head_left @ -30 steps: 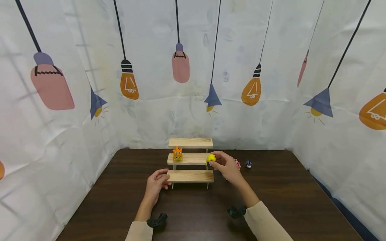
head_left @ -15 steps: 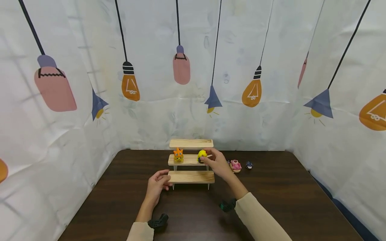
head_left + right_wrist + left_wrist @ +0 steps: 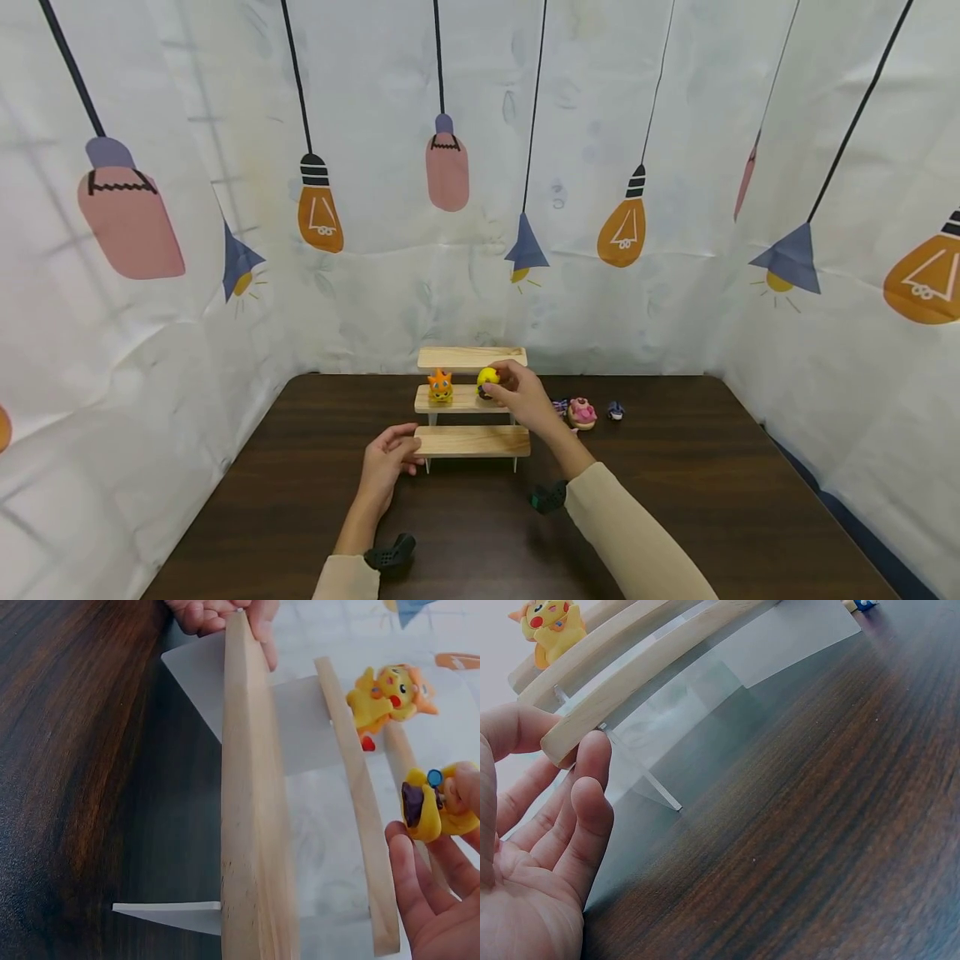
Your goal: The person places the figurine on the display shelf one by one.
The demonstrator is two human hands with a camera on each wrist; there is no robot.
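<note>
Head view: my right hand (image 3: 527, 400) pinches a yellow figure (image 3: 488, 379) between thumb and fingers, over the right half of the middle board (image 3: 467, 402), one of three wooden boards set in steps; I cannot tell whether the figure's base touches the wood. An orange-hooded figure (image 3: 440, 387) stands upright toward the left end of that same board, apart from the one I hold. My left hand (image 3: 386, 461) pinches the left end of the lowest board (image 3: 472, 442); the left wrist view shows my fingers tucked around that end, near a pale leg (image 3: 645, 772) slanting down to the dark worktop (image 3: 300, 500). Highest and farthest back is the top board (image 3: 472, 358). To the right, on the worktop, I see a pink figure (image 3: 582, 413), a small dark blue figure (image 3: 616, 411) near it, and a striped thing (image 3: 560, 407), partly hidden. Pale cloth (image 3: 375, 308) printed with hanging lamps forms the backdrop.
</note>
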